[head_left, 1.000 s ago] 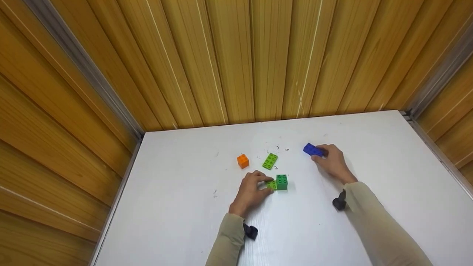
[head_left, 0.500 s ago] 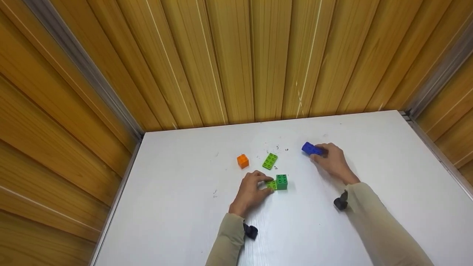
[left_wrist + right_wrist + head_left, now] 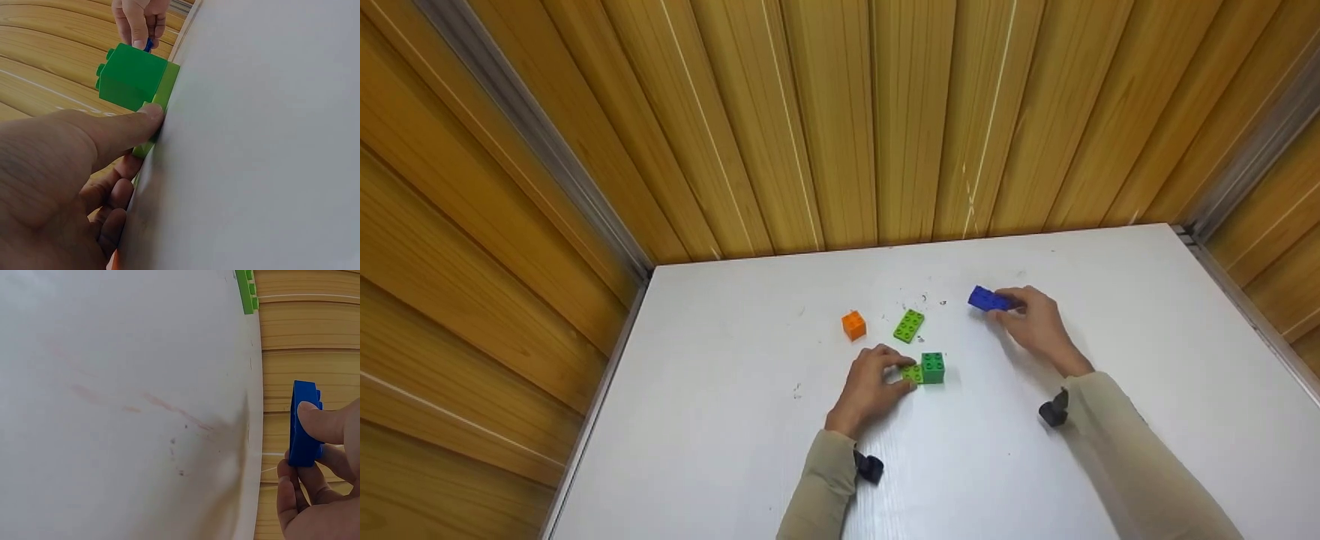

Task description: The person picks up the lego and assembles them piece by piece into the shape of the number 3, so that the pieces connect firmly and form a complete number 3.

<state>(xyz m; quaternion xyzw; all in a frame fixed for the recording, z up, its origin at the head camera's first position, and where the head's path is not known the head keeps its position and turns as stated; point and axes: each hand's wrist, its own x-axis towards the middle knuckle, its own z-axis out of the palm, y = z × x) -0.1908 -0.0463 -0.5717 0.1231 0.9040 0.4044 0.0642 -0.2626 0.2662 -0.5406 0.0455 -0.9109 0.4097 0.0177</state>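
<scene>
My left hand (image 3: 871,386) pinches a flat lime green brick (image 3: 913,373) on the table, thumb on the near side and fingers on the far side. On that brick's right end sits a taller dark green brick (image 3: 933,367), studs up; the left wrist view shows the green brick (image 3: 132,76) joined to the lime one beneath. Farther back on the right, my right hand (image 3: 1039,322) grips a blue brick (image 3: 988,298) between thumb and fingers. In the right wrist view the blue brick (image 3: 304,424) is held off the table, its studs facing away from the tabletop.
A second flat lime green brick (image 3: 909,326) lies behind the left hand. An orange brick (image 3: 853,325) stands to its left. Both lie on the white table (image 3: 720,420), which is backed by a wood-patterned wall (image 3: 840,127).
My right hand has shifted slightly left and back with the blue brick. The left hand keeps its pinch on the lime green brick, and the other bricks stay put.
</scene>
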